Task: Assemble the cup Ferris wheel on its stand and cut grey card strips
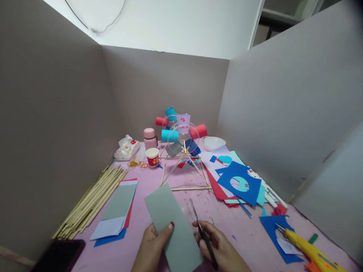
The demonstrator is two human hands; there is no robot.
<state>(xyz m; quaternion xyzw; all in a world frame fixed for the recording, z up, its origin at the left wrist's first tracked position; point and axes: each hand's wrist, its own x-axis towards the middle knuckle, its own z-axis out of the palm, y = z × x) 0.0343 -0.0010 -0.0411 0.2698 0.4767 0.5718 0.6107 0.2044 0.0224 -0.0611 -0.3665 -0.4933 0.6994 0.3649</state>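
Note:
A grey-green rectangle of card (174,226) is pinched in my left hand (154,243), thumb on top, its long side tilted. Black-handled scissors (208,245) rest in my right hand (217,241), the blades parted slightly and pointing away from me, just right of the card. Beyond both hands stands a wheel model on a bamboo-stick frame (184,189), with red, blue and lilac paper cups (170,136) around clear discs. To the left lies a stack of cut paper strips (120,202) in grey, lilac, red and blue.
Bamboo sticks (87,206) and a dark phone (58,257) lie left. Farther back are tissues (127,147), a pink flask (150,138) and a red paper cup (153,160). Right are coloured sheets (229,177) and a yellow glue gun (309,249). Grey partitions enclose the table.

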